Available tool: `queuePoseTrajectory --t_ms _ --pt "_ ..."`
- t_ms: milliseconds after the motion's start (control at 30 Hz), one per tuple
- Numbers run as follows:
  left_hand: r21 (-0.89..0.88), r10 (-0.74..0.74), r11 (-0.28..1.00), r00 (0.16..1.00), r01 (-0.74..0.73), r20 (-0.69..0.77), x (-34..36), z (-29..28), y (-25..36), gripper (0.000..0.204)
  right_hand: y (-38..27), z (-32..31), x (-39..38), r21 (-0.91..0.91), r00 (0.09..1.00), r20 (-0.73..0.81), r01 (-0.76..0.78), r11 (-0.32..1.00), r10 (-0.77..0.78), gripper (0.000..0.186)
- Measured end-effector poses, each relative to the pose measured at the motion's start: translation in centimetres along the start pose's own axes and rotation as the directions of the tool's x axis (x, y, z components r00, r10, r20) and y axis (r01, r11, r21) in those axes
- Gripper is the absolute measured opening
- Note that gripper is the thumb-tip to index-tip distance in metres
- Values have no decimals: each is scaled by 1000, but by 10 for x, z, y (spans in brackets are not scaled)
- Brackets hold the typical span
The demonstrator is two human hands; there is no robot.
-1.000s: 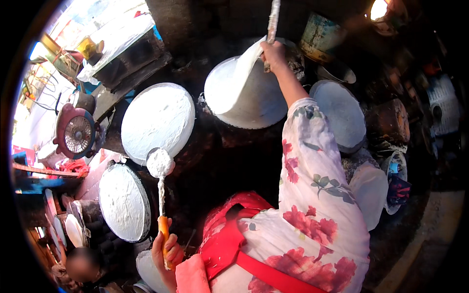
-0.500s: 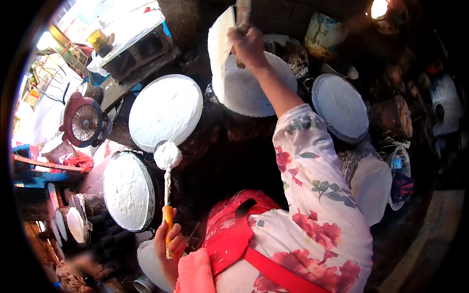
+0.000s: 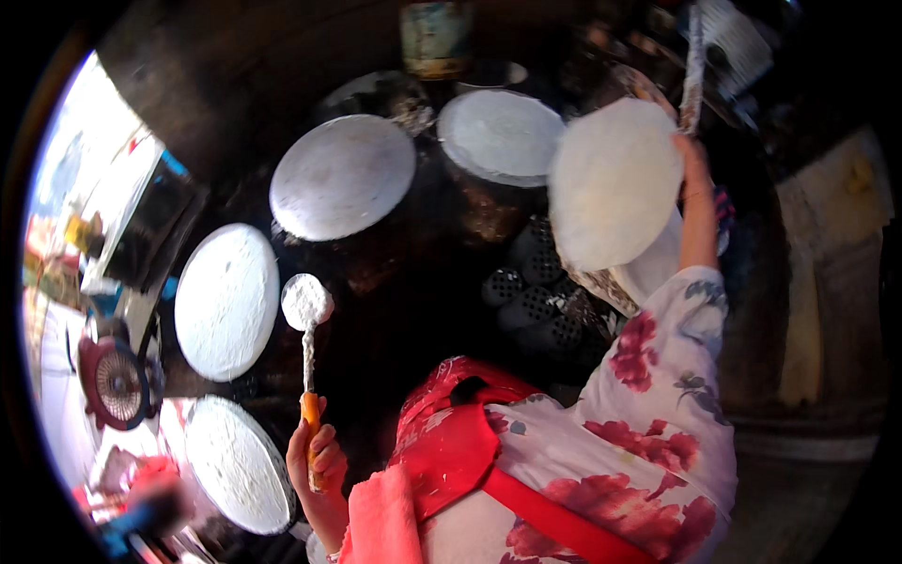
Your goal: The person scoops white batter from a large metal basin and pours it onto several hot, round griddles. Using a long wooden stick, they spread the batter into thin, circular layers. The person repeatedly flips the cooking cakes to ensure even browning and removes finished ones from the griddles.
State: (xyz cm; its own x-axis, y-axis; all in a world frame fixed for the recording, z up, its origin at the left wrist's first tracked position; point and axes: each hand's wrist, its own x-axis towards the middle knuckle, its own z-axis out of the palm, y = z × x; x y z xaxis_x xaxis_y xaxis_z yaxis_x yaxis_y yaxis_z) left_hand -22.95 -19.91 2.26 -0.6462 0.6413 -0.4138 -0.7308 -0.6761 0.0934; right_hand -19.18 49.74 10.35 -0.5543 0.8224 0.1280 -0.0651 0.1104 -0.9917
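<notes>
My left hand (image 3: 316, 451) grips the orange handle (image 3: 311, 414) of a ladle, whose round head (image 3: 306, 302) is coated with white batter. My right hand (image 3: 692, 164) is closed at the lower end of a long crusted stick (image 3: 693, 66), mostly behind a thin pale round sheet (image 3: 611, 188) held over a white pile (image 3: 644, 263) on the right. Left of the sheet are a bare-looking round griddle (image 3: 340, 177) and a white-coated one (image 3: 498, 133). Two more batter-covered griddles (image 3: 227, 301) (image 3: 235, 461) lie to my left.
A small fan (image 3: 115, 381) stands at the left beside a bright cluttered area with a dark box (image 3: 150, 244). A weathered bucket (image 3: 434, 38) is at the back. Perforated black cylinders (image 3: 531, 301) sit below the sheet. A pale plank (image 3: 803, 282) runs down the right.
My right hand has carried the stick and the peeled sheet from the back griddle over to the right. The view has swung rightward. My left hand still holds the ladle.
</notes>
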Motion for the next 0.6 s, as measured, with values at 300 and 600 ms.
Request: queuePoseTrajectory --t_ms 300,600 --pt "76 -185 980 983 185 -5 78 63 -8 40 2 -105 26 -832 988 -42 46 553 -146 36" --pt "75 -272 960 962 271 7 170 108 -2 42 216 -55 -78 -979 988 -152 -153 138 16 23"
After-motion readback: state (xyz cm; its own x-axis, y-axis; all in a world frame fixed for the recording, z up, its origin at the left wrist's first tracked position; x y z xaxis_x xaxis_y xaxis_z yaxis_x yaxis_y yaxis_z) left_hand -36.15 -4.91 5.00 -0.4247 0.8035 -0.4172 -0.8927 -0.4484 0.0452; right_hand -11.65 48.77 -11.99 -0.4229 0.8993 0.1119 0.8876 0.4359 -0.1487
